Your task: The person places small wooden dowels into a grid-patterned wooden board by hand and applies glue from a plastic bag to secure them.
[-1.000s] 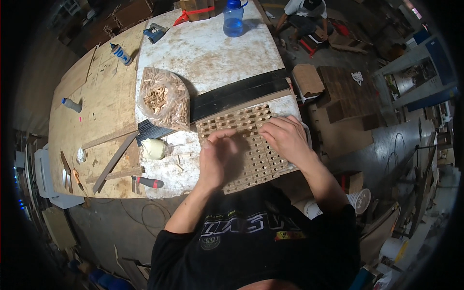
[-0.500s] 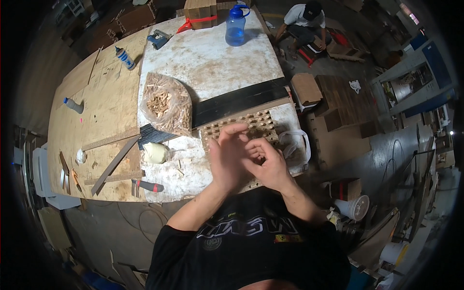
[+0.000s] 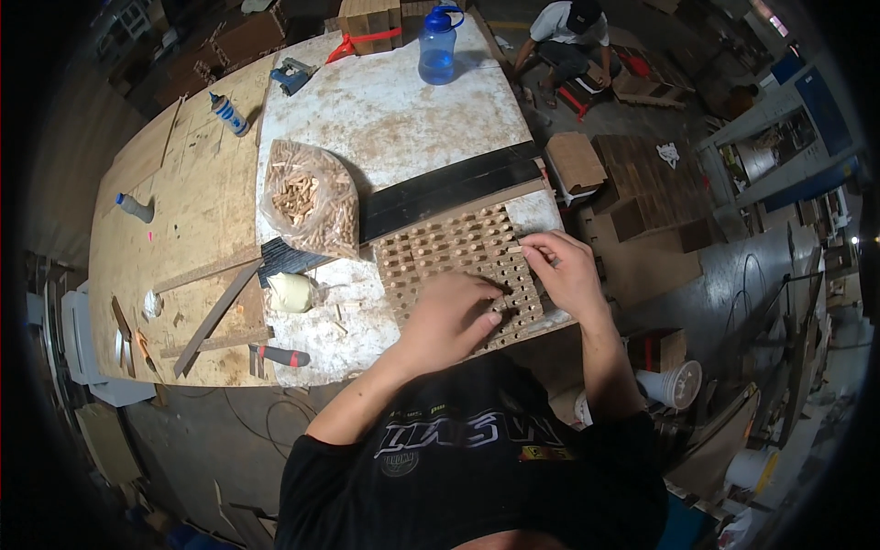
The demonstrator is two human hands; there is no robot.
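A person bends over a worktable (image 3: 394, 115), both bare hands over a wooden board (image 3: 396, 307) drilled with rows of holes, many of them filled with upright wooden pegs (image 3: 422, 250). The board lies at the table's near edge, beside a long black plank (image 3: 449, 188). The left hand (image 3: 451, 319) arches over the board's near part, fingers bent and a gap showing between thumb and forefinger; whether its palm holds anything cannot be told. The right hand (image 3: 566, 275) brings thumb and forefinger nearly together at the board's right edge; whether a peg is between them is too small to tell.

To the left, a clear plastic bag (image 3: 341, 236) stands with its mouth open, heaped with loose pegs. A see-through blue bottle (image 3: 437, 57), its lid on, holds liquid in its lower part. Two smaller bottles, a blue-and-white one (image 3: 229, 115) and a grey one with a blue cap (image 3: 136, 207), stand on bare wood, their contents hidden. A white bucket (image 3: 676, 385) sits at right, below the table.
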